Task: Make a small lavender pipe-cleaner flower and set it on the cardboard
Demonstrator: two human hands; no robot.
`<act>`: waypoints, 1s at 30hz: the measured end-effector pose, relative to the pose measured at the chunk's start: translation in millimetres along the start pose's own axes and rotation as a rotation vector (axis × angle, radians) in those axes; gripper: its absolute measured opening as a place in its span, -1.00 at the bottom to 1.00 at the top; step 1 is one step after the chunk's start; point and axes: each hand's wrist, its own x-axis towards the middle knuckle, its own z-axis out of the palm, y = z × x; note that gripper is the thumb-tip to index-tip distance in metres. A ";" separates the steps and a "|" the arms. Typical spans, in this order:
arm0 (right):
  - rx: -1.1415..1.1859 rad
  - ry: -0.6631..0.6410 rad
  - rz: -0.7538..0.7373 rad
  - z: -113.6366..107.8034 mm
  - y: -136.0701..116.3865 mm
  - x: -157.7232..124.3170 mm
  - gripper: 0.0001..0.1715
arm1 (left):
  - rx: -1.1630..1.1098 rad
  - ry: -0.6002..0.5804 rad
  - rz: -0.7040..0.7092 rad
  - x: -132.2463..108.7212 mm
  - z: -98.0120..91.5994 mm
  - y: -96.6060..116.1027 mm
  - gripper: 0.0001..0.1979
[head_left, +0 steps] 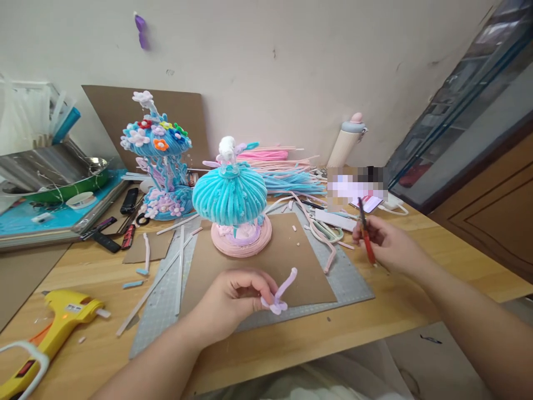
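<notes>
Pinched in my left hand [239, 303], over the near edge of the cardboard, is a lilac pipe cleaner [287, 282]. Its lower end is bent into small petal-like loops, and one end sticks up to the right. My right hand [385, 244] grips red-handled pliers [368, 247] at the right of the table, dark tip pointing up; the jaws are too small to make out. Beyond my left hand stands a turquoise pipe-cleaner dome [230, 194] with a white top, above a round pink base [241, 250].
A flower-covered pipe-cleaner piece [158, 147] stands back left. A yellow glue gun [62, 316] lies front left. Cardboard [258, 283] rests on a grey cutting mat [353, 289]. Bundled pipe cleaners [291, 182], a bottle [346, 141] and scissors [327, 230] are behind.
</notes>
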 end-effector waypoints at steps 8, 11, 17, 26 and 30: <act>0.114 -0.508 -0.053 -6.2 -72.4 -52.8 -0.76 | 0.014 0.151 0.144 -3.6 3.4 0.6 -0.90; 0.095 -0.601 -0.047 0.4 -93.0 -69.9 -0.79 | 0.080 0.166 0.175 -4.4 3.7 2.7 -0.87; -0.003 -0.582 -0.082 13.5 -102.5 -80.6 -0.73 | 0.145 0.152 0.189 -4.7 4.5 4.7 -0.87; 0.035 -0.664 -0.033 18.2 -107.9 -84.4 -0.68 | 0.241 0.078 0.239 -3.7 2.8 2.6 -0.86; 0.015 -0.648 -0.047 21.7 -105.9 -86.1 -0.67 | 0.219 0.076 0.230 -4.2 2.8 -0.3 -0.87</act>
